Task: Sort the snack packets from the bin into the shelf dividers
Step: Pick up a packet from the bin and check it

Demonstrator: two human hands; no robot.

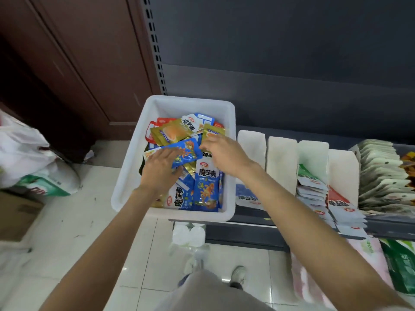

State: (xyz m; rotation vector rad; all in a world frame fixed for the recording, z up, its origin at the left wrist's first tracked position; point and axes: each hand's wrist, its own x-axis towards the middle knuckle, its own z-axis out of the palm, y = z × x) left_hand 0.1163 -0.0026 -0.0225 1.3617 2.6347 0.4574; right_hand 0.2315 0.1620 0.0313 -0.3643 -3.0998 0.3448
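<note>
A white plastic bin stands at the left end of the shelf, filled with several blue, gold and red snack packets. My left hand is inside it and holds a blue packet, fingers on top and thumb beneath. My right hand reaches in from the right, its fingertips pinching the edge of a gold packet. White shelf dividers stand to the right of the bin; some slots hold white packets.
A row of pale green-white packets fills the shelf's right end. The shelf's front rail runs below the bin. White plastic bags and a cardboard box lie on the tiled floor at left. Packaged goods sit below the shelf.
</note>
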